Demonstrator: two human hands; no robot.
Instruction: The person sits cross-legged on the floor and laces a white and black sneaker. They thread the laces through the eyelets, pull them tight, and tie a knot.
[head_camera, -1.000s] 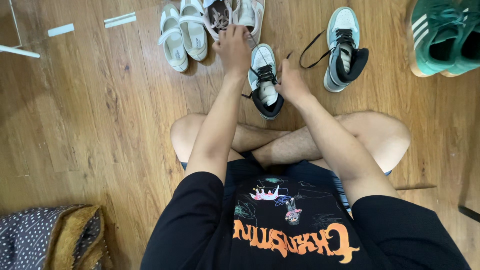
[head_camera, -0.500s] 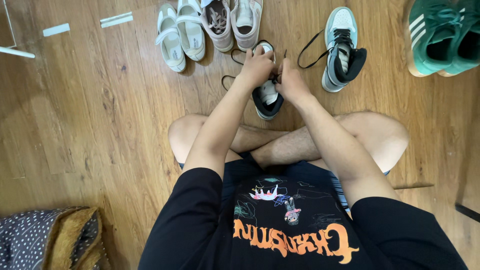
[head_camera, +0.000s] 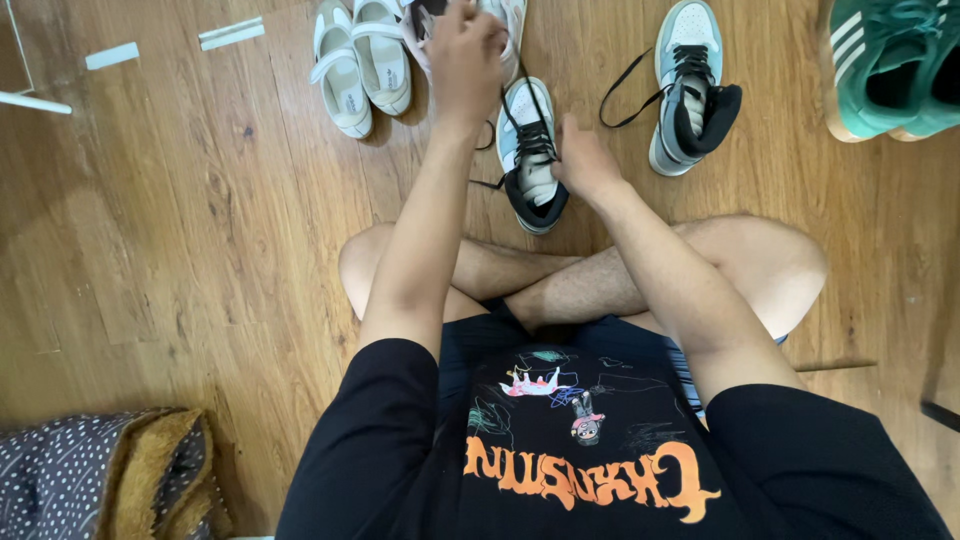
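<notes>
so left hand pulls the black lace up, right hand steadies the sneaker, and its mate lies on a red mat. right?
Not quite: the head view shows the mate lying on bare wood floor, not a mat. The left hand does pull the black lace; the right hand steadies the sneaker.

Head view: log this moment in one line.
left hand: raised, pulling black lace | right hand: on sneaker | floor: white sandals, matching sneaker

Floor (head_camera: 200, 230): warm brown wood-look planks, grain running diagonally, with a soft sheen.
Light: bright daylight glare across the upper middle of the floor.
Strips (head_camera: 231, 33): two pale flat pieces lying on the floor at upper left.
Fabric (head_camera: 70, 480): grey dotted cloth with tan fleece lining, bottom left corner.
</notes>
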